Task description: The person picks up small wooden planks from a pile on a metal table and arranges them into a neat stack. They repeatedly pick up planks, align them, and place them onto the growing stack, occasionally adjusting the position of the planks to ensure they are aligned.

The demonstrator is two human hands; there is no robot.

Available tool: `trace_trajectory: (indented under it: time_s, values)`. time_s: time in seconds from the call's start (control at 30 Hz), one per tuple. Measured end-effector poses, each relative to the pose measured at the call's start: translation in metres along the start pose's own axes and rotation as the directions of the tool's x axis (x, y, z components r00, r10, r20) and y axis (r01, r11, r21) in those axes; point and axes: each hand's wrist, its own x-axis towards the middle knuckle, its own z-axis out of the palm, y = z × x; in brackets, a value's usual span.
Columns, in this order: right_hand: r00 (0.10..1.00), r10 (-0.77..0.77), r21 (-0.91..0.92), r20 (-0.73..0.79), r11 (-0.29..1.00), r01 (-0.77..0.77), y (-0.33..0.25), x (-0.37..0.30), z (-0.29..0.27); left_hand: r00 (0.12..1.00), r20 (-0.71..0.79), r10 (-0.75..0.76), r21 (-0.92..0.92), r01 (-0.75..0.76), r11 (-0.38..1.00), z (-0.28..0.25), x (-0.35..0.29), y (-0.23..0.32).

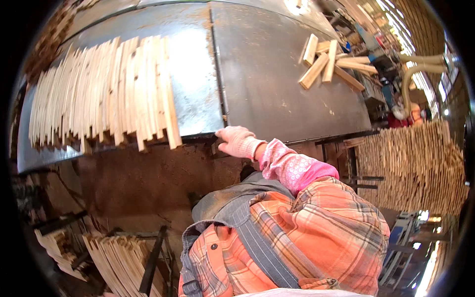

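Note:
My right hand (238, 141), in a pale pink knit glove, reaches to the near edge of the metal-topped table (292, 114), by the seam between its two plates. Its fingers point left, with the thumb apart and nothing held. To its left, a row of narrow wooden strips (106, 89) lies side by side on the table, the near ends uneven and overhanging the edge. The rightmost strip (169, 99) is closest to the hand, but apart from it. My left hand does not show.
Short wooden blocks (314, 70) lie in a loose heap at the table's far right. A tall stack of thin boards (408, 166) stands to the right. More wooden strips (121, 260) rest on a dark metal rack (153, 262) at lower left. A beige hose (406, 86) curves beside machinery.

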Motion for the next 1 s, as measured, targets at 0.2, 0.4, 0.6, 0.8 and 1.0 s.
trace_trajectory:
  time_s: [0.2,0.4,0.6,0.8,1.0]
  values:
    - [0.895,0.342,0.263,-0.286,0.926,-0.27,0.179,0.004,-0.038,0.747,-0.423,0.513,-0.495,-0.664,0.56,-0.076,0.016,0.376]
    - [0.451,0.757,0.545,-0.473,0.653,-0.525,0.435,-0.005,-0.13,0.647,-0.137,0.75,-0.986,-0.163,-0.039,-0.064,-0.178,0.789]
    - [0.207,0.963,0.787,-0.171,0.26,-0.56,0.669,0.044,-0.203,0.169,0.04,0.985,-0.903,-0.416,0.108,-0.049,-0.411,1.08]
    - [0.351,0.936,0.921,-0.035,0.166,-0.352,0.726,0.123,-0.193,0.006,0.31,0.951,-0.615,-0.762,0.205,-0.019,-0.542,1.212]
    - [0.326,0.924,0.979,-0.201,0.197,0.045,0.733,0.081,-0.166,-0.005,0.372,0.928,-0.901,-0.245,0.359,-0.035,-0.519,1.208]
